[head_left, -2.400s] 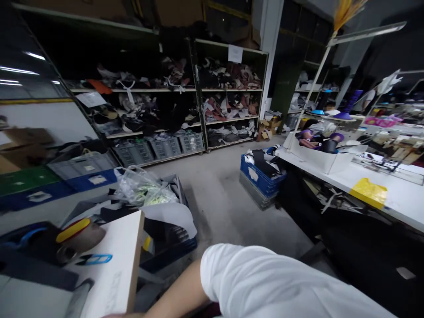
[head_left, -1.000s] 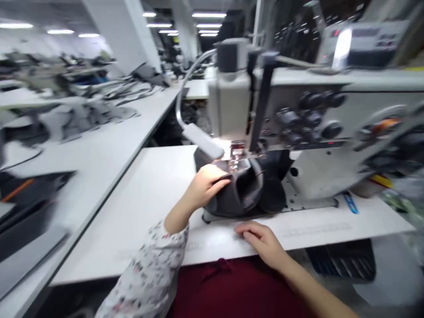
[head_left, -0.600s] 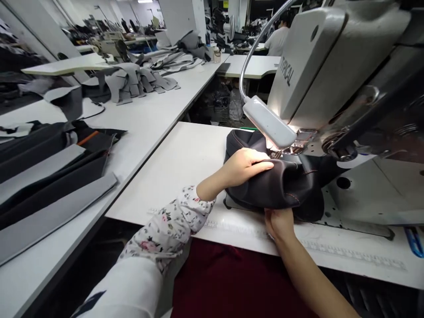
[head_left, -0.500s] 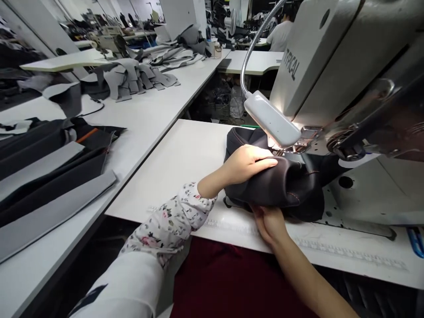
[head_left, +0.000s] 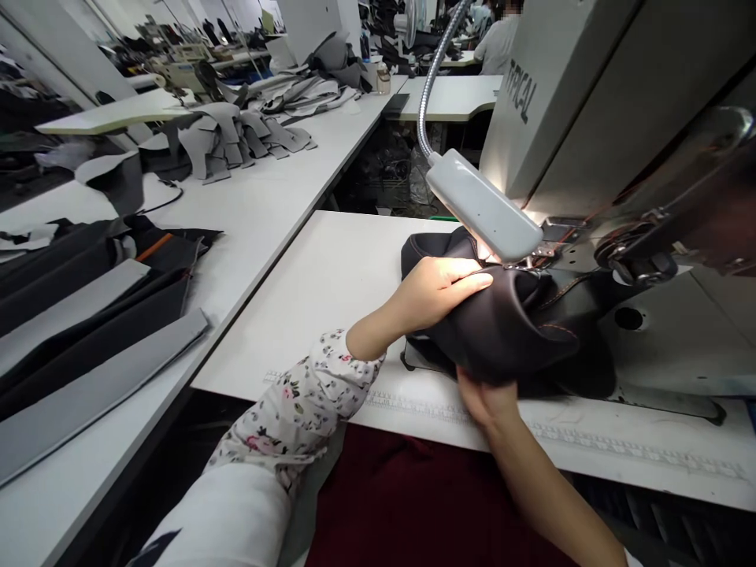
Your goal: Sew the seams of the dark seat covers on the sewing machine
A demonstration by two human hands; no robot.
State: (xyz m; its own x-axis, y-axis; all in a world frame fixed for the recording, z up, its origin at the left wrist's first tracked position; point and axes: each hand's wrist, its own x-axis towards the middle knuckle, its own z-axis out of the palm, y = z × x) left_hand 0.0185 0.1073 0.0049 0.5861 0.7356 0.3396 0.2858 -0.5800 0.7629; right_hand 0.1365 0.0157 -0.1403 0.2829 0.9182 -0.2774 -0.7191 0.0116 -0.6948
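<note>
A bunched dark leather piece (head_left: 496, 339) with orange-red stitching lies under the head of a sewing machine (head_left: 561, 102). My left hand (head_left: 434, 293) is closed on its upper fold, thumb and fingers pressed to the leather just left of the needle area. From below, my right hand (head_left: 491, 398) holds the lower edge, its fingertips hidden under the material. A white lamp (head_left: 484, 206) on a bendable metal neck lights the stitching spot and hides part of it. Thread runs at the machine's right side.
A printed ruler scale (head_left: 413, 405) runs along the front of the machine table (head_left: 301, 307). On the long white table (head_left: 248, 213) at left lie dark and grey cut strips (head_left: 100, 315) and a pile of grey pieces (head_left: 230, 138). A person (head_left: 496, 47) sits far back.
The leather piece has shifted right under the machine head, and more of its stitched seam shows. My right hand has moved slightly right and down. My left hand stays almost in place.
</note>
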